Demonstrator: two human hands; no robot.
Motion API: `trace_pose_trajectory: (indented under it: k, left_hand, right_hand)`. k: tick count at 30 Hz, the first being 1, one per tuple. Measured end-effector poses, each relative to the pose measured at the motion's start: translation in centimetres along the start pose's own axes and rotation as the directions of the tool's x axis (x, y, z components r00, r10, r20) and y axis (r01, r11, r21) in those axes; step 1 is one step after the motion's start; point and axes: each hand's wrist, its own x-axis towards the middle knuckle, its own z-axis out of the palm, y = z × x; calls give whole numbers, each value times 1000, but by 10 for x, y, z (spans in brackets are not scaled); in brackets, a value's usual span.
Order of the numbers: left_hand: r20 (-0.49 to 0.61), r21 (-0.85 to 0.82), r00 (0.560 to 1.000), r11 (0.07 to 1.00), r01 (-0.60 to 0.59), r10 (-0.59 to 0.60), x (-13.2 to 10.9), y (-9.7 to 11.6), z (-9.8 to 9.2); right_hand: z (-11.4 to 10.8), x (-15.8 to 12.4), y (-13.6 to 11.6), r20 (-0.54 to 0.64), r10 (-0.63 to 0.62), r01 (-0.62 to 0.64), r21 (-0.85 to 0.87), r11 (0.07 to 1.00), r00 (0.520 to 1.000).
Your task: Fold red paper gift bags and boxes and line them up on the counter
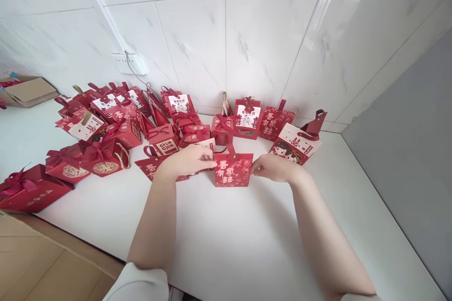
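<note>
A small red gift box (233, 170) with pink lettering stands upright on the white table (247, 240) in the middle of the head view. My left hand (190, 160) pinches its left upper edge, fingers closed on it. My right hand (271, 167) grips its right side, fingers closed too. Under my left hand lies a flat red bag (150, 168), partly hidden by the wrist.
Several red gift boxes and bags crowd the back of the table along the tiled wall, such as a white-fronted box (247, 119) and a tilted bag with cartoon faces (295, 143). More red boxes (102, 157) sit at left. A cardboard box (26, 90) is far left. A wall socket (130, 63) hangs above.
</note>
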Motion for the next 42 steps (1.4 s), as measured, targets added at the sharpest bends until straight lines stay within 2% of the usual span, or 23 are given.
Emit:
trace_pose_trajectory:
  k: [3,5,7,9,11,13,17,21,26,31,34,42]
  left_hand:
    - [-174,97,984,994,40,-22,-1,-1,4]
    - [-259,126,965,992,-19,51,0,3,7]
    - [-247,116,959,987,-110,136,3,8,9]
    - [-213,91,963,985,-148,164,8,12,12]
    - [-196,86,968,986,-139,154,13,13,14]
    - [-199,92,966,985,-148,163,16,13,16]
    - [-227,104,952,977,-187,206,16,13,19]
    - [-215,98,956,978,-182,199,16,14,20]
    - [-201,119,965,982,-146,168,19,10,21]
    - [-176,140,953,965,-223,246,20,10,20]
    - [-179,123,952,966,-227,247,18,12,20]
    - [-157,167,958,963,-213,239,26,11,24]
  right_hand:
    - [-1,-4,1,-176,127,-144,-84,986,976]
    - [-8,-14,-2,-321,114,-144,-72,987,940]
    - [-16,-24,-9,-459,4,-32,-54,998,889]
    - [-20,-29,-18,-530,-169,160,-63,985,831]
    - [-17,-28,-27,-529,-322,327,-88,941,785]
    - [-11,-22,-32,-507,-399,390,-128,912,764]
    - [0,-9,-35,-507,-400,330,-226,917,764]
    - [2,-6,-32,-498,-383,290,-256,922,778]
    - [1,-8,-31,-475,-396,308,-256,916,786]
    - [2,-7,-29,-485,-373,299,-225,927,791]
    - [2,-5,-29,-481,-372,300,-223,928,793]
    - [3,-3,-33,-477,-417,357,-215,909,774]
